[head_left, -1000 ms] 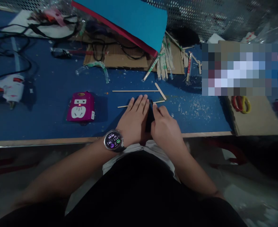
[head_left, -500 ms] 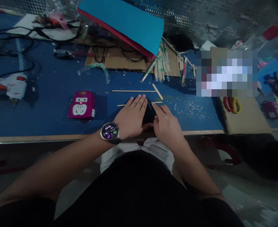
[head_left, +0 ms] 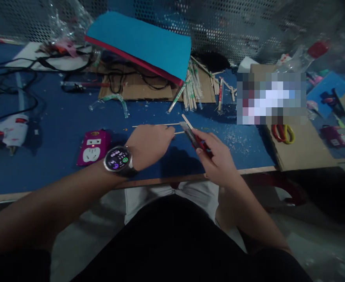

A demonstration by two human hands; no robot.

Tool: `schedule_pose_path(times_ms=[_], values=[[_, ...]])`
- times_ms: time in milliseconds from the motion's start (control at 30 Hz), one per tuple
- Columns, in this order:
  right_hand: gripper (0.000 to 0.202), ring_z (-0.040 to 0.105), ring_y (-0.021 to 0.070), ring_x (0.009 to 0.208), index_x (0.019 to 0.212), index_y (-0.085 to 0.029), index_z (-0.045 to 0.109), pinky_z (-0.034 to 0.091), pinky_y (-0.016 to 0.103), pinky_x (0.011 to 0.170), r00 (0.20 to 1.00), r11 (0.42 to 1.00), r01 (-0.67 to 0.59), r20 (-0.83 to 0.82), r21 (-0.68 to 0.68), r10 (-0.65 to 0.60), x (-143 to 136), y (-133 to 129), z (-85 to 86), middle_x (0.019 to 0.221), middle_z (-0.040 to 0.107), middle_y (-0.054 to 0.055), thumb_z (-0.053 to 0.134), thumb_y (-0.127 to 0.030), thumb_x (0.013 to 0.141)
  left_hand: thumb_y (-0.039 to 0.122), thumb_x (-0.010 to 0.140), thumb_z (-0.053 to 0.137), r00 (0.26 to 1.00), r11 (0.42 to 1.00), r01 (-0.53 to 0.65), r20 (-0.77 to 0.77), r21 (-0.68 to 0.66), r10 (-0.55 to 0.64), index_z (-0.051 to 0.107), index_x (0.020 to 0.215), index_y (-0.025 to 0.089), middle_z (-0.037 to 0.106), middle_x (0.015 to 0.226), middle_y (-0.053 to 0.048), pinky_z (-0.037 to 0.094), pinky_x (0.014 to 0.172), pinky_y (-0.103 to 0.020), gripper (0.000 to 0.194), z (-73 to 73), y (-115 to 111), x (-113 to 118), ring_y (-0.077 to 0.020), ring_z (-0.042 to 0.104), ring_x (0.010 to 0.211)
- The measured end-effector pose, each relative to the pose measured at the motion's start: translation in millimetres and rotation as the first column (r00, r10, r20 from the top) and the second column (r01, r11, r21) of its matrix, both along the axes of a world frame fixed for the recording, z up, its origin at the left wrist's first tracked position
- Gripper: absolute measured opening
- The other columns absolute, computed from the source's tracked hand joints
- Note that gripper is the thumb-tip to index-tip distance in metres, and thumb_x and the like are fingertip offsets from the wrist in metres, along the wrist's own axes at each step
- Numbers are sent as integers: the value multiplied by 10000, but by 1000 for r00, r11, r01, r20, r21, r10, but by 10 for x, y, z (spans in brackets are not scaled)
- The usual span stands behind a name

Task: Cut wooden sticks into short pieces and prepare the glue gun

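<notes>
My right hand [head_left: 218, 158] is wrapped round a utility knife [head_left: 196, 141], whose blade points up and to the left. My left hand [head_left: 151, 143], with a watch on its wrist, has its fingers bent and closed on a thin wooden stick [head_left: 179, 133]; the stick's end shows between the fingertips and the knife. Behind the left hand lies another thin wooden stick [head_left: 172, 124], partly hidden by it. A flat craft stick [head_left: 187, 121] slants beside the knife blade.
A purple power socket [head_left: 94, 148] and a glue gun [head_left: 14, 131] stand on the left. Farther back are blue foam sheet [head_left: 140, 43], cardboard [head_left: 147, 89] and bundled sticks [head_left: 190, 96]. Shavings [head_left: 238, 139] lie right, near red and yellow rings [head_left: 283, 134] on cardboard.
My left hand went from lying flat to bent fingers round the thin stick. My right hand has lifted the knife, so its blade shows. The camera view has shifted.
</notes>
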State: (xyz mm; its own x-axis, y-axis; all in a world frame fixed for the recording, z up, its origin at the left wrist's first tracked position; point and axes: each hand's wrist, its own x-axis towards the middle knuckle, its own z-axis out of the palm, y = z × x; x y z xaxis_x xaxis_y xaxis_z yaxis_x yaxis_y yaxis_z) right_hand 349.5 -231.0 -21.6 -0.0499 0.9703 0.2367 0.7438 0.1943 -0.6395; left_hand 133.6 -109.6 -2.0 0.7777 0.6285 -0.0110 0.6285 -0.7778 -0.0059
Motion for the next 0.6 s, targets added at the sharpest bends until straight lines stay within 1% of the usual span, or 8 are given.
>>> schedule_pose_path(times_ms=[67,133,200,267,367,467,533,600], values=[[515,698,270,1200,1601,-232,534,575,465,1038,999,998,49,16,29,-49,121,92,31,1370,708,122,477,-240,1090,341,1128,411,1000,999,-19,11,27,19,722,1015,193,777,933,-90,416,571,-360,362,71,51,-82,-278,739,759],[521,694,292,1223,1595,-217,542,564,493,1055,994,997,72,85,25,-74,253,210,37,1385,705,140,490,-241,1077,350,1127,410,998,998,-17,61,56,13,714,992,198,776,941,-79,366,558,-359,365,130,78,-157,-266,740,784],[531,688,318,1259,1580,-191,562,556,520,1070,984,997,69,166,-16,-65,359,332,19,1409,700,162,504,-221,1053,365,1125,424,992,997,-10,123,71,1,716,993,208,784,957,-64,350,562,-361,357,170,86,-210,-244,738,798],[534,694,329,1259,1560,-169,588,559,526,1068,971,996,50,238,-79,-30,419,436,-17,1412,711,170,517,-200,1031,379,1126,434,984,998,2,178,66,-14,722,1001,224,792,965,-47,352,570,-366,351,181,90,-242,-228,736,807],[510,704,325,1228,1507,-174,648,554,522,1085,949,988,-11,311,-151,58,439,542,-76,1392,756,140,559,-180,1004,389,1133,424,970,999,23,239,40,-32,726,1025,240,799,979,-31,377,587,-373,354,132,123,-271,-224,742,838],[459,706,318,1178,1447,-184,697,541,514,1092,932,980,-83,333,-179,140,433,612,-80,1345,782,122,582,-187,1002,384,1141,411,962,999,27,271,29,-33,734,1048,241,807,1002,-30,394,595,-377,366,30,181,-304,-220,747,841],[408,700,321,1165,1411,-174,717,538,518,1072,929,986,-113,340,-125,150,417,665,-18,1318,776,141,576,-226,1032,375,1142,418,956,999,29,290,46,-41,744,1053,242,805,991,-28,401,593,-381,364,-30,208,-330,-220,746,830],[351,696,319,1176,1353,-188,746,535,510,1053,949,993,-116,291,-35,122,374,734,96,1290,775,146,549,-295,1084,363,1140,431,947,997,42,316,71,-62,756,1060,246,792,945,-22,425,603,-388,354,-62,214,-354,-225,746,830]])
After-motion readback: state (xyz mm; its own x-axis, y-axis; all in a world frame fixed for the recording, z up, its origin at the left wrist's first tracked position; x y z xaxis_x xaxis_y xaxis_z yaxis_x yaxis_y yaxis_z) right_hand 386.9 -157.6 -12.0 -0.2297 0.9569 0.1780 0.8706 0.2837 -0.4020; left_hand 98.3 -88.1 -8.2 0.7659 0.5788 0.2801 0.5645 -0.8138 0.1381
